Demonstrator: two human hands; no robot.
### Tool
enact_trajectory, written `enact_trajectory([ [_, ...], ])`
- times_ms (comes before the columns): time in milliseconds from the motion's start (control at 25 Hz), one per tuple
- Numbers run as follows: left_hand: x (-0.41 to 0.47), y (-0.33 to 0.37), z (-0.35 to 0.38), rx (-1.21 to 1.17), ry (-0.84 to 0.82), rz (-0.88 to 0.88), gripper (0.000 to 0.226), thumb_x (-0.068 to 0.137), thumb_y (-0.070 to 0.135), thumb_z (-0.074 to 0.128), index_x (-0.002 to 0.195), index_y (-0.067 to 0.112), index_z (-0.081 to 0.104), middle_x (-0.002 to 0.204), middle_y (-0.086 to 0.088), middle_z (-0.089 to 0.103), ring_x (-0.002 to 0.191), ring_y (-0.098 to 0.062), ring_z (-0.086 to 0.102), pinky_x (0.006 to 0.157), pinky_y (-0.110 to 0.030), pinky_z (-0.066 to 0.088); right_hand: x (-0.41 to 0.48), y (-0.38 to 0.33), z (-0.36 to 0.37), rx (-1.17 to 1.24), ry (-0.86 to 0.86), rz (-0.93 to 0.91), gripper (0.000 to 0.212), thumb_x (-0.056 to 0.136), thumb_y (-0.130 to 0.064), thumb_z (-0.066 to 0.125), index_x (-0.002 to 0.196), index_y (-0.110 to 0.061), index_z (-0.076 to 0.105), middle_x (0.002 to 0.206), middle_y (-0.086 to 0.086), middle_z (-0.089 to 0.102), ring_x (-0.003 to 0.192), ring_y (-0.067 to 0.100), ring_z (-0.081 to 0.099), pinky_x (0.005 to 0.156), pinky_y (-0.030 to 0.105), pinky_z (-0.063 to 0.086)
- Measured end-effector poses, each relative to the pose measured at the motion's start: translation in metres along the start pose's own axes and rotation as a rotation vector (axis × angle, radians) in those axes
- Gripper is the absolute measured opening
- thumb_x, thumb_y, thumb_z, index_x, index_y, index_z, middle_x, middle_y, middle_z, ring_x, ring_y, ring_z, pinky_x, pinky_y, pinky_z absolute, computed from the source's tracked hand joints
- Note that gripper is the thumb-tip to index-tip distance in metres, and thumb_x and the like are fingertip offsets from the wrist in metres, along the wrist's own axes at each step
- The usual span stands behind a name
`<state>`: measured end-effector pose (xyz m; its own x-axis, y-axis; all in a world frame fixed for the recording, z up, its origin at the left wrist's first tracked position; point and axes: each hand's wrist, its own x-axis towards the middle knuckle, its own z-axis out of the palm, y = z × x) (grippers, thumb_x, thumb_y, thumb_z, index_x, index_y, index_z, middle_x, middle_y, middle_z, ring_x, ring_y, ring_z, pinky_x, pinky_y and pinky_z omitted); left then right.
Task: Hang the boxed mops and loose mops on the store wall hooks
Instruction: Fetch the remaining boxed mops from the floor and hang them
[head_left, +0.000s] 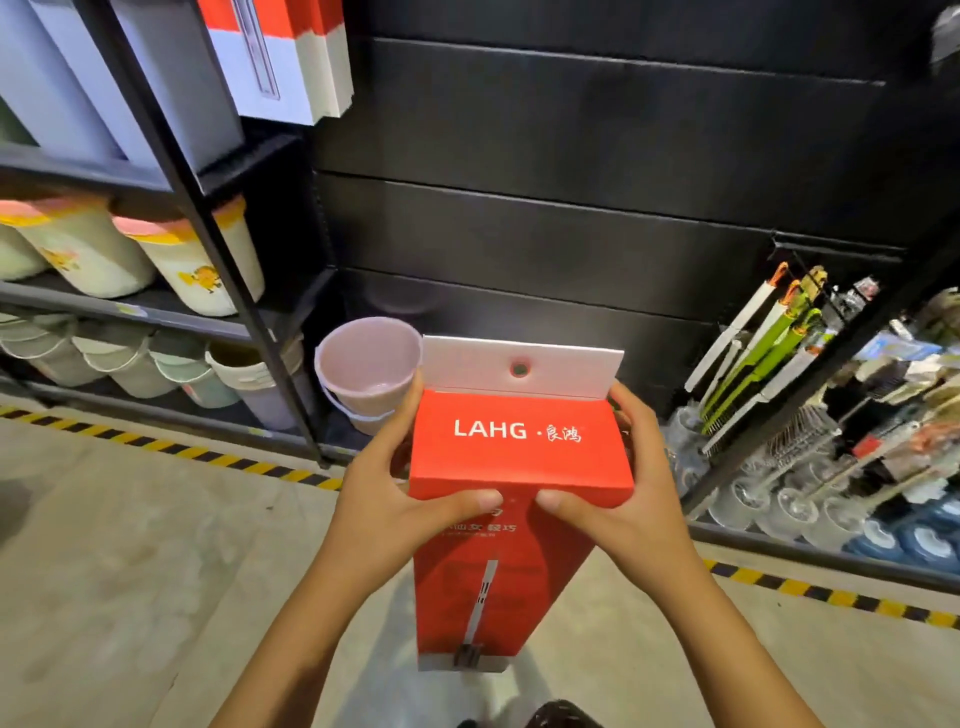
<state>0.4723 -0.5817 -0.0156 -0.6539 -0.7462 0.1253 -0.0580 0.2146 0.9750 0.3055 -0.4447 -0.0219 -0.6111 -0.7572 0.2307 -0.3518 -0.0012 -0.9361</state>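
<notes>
A black slatted wall (571, 156) fills the view ahead. In front of it stands the tall red mop box (519, 467) (white hang tab up), upright. The left hand (395, 493) and right hand (639, 488) clamp its top from both sides, thumbs in front. A pink bucket (366, 369) sits beside it.

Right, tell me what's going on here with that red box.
A person holds a red mop box upright with both hands, the left hand on its left side and the right hand on its right, thumbs across the front. The white tab with its hanging hole sticks up at the top. The box is in front of the black wall panel, not yet hung. A pink bucket sits just behind it on the left.
</notes>
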Motion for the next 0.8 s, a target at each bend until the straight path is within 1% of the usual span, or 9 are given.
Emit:
enact_trajectory([
  [120, 0.044, 0.005, -0.026, 0.049, 0.024, 0.034, 0.112, 0.050, 0.054, 0.090, 0.142, 0.056, 0.027, 0.114, 0.040, 0.058, 0.107, 0.011, 0.059, 0.074, -0.008, 0.052, 0.049, -0.006, 0.020, 0.081, -0.021, -0.034, 0.100, 0.051, -0.049, 0.082, 0.139, -0.039, 0.035, 0.128, -0.026, 0.051, 0.118, -0.008, 0.052, 0.085, 0.005, 0.044],
  [160, 0.059, 0.005, -0.035, 0.062, 0.041, 0.045, 0.112, 0.049, 0.055, 0.089, 0.141, 0.058, 0.027, 0.114, 0.040, 0.058, 0.108, 0.010, 0.059, 0.074, -0.009, 0.053, 0.067, -0.009, 0.028, 0.103, -0.034, -0.048, 0.100, 0.051, -0.047, 0.083, 0.139, -0.037, 0.035, 0.126, -0.029, 0.052, 0.117, -0.008, 0.053, 0.085, 0.005, 0.045],
  [240, 0.090, 0.005, -0.051, 0.086, 0.096, 0.047, 0.108, 0.044, 0.063, 0.083, 0.137, 0.065, 0.026, 0.117, 0.036, 0.059, 0.109, 0.005, 0.061, 0.078, -0.016, 0.056, 0.107, -0.014, 0.044, 0.144, -0.071, -0.071, 0.099, 0.051, -0.044, 0.083, 0.138, -0.034, 0.036, 0.122, -0.032, 0.054, 0.114, -0.009, 0.055, 0.083, 0.006, 0.046],
  [320, 0.121, 0.003, -0.068, 0.087, 0.151, 0.050, 0.109, 0.042, 0.064, 0.079, 0.138, 0.063, 0.027, 0.120, 0.027, 0.062, 0.109, -0.002, 0.063, 0.081, -0.023, 0.058, 0.148, -0.018, 0.061, 0.186, -0.098, -0.082, 0.099, 0.049, -0.042, 0.084, 0.137, -0.034, 0.038, 0.119, -0.032, 0.056, 0.112, -0.008, 0.057, 0.081, 0.007, 0.047],
  [400, 0.157, 0.005, -0.086, 0.067, 0.176, 0.067, 0.106, 0.042, 0.061, 0.080, 0.137, 0.061, 0.031, 0.117, 0.027, 0.065, 0.106, 0.000, 0.065, 0.079, -0.022, 0.057, 0.193, -0.022, 0.078, 0.207, -0.111, -0.104, 0.099, 0.048, -0.043, 0.085, 0.137, -0.035, 0.041, 0.120, -0.027, 0.058, 0.110, -0.005, 0.059, 0.081, 0.009, 0.050],
  [520, 0.231, 0.013, -0.113, 0.028, 0.177, 0.114, 0.100, 0.046, 0.055, 0.081, 0.137, 0.056, 0.039, 0.110, 0.025, 0.069, 0.100, 0.000, 0.068, 0.078, -0.022, 0.057, 0.279, -0.027, 0.105, 0.206, -0.117, -0.170, 0.096, 0.048, -0.045, 0.085, 0.135, -0.037, 0.046, 0.129, -0.013, 0.057, 0.113, 0.004, 0.061, 0.089, 0.021, 0.053],
  [600, 0.283, 0.021, -0.131, -0.002, 0.204, 0.153, 0.086, 0.049, 0.051, 0.080, 0.127, 0.059, 0.047, 0.106, 0.024, 0.071, 0.097, 0.001, 0.069, 0.075, -0.017, 0.055, 0.339, -0.034, 0.121, 0.199, -0.116, -0.224, 0.096, 0.048, -0.048, 0.085, 0.136, -0.039, 0.047, 0.133, -0.004, 0.055, 0.117, 0.009, 0.059, 0.098, 0.035, 0.052],
  [680, 0.323, 0.031, -0.144, -0.001, 0.213, 0.193, 0.073, 0.052, 0.050, 0.080, 0.117, 0.065, 0.051, 0.105, 0.024, 0.072, 0.095, 0.002, 0.069, 0.076, -0.012, 0.054, 0.386, -0.041, 0.134, 0.186, -0.104, -0.263, 0.099, 0.049, -0.052, 0.085, 0.138, -0.040, 0.045, 0.136, -0.003, 0.053, 0.121, 0.011, 0.057, 0.103, 0.042, 0.048],
  [800, 0.382, 0.041, -0.170, -0.003, 0.247, 0.237, 0.072, 0.052, 0.049, 0.080, 0.115, 0.068, 0.051, 0.104, 0.024, 0.072, 0.095, 0.002, 0.069, 0.074, -0.010, 0.052, 0.453, -0.052, 0.152, 0.160, -0.121, -0.315, 0.104, 0.046, -0.063, 0.083, 0.140, -0.043, 0.042, 0.137, -0.007, 0.052, 0.123, 0.007, 0.055, 0.105, 0.043, 0.046],
])
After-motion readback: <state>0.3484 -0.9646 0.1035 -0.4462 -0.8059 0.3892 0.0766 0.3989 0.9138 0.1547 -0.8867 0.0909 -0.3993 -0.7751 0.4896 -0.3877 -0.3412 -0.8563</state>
